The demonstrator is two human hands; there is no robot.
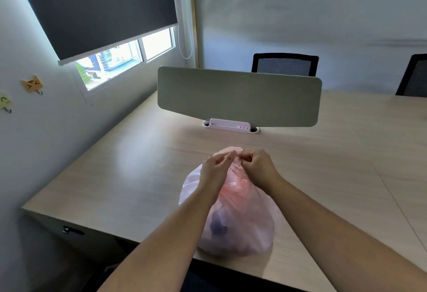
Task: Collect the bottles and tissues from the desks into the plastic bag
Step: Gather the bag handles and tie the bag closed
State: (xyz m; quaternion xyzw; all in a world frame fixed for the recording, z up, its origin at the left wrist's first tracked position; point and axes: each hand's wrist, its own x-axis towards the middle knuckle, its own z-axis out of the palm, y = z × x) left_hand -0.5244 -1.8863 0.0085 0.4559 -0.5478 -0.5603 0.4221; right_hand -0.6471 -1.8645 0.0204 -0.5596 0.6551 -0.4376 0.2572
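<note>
The bulging translucent pink plastic bag (238, 220) sits at the near edge of the pale wood desk (129, 164) and could tip off if tugged, while the left hand (216, 168) and right hand (257, 164) pinch its gathered top, fingers closed on film.

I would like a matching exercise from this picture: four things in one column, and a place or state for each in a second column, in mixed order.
Things:
1. plastic bag
2. divider panel
3. roller blind
4. chair

Places or states:
a. behind the panel
b. pulled most of the way down
c. top pinched by both hands
d. upright at the desk's far edge

Pairs: 1-c, 2-d, 3-b, 4-a
</note>
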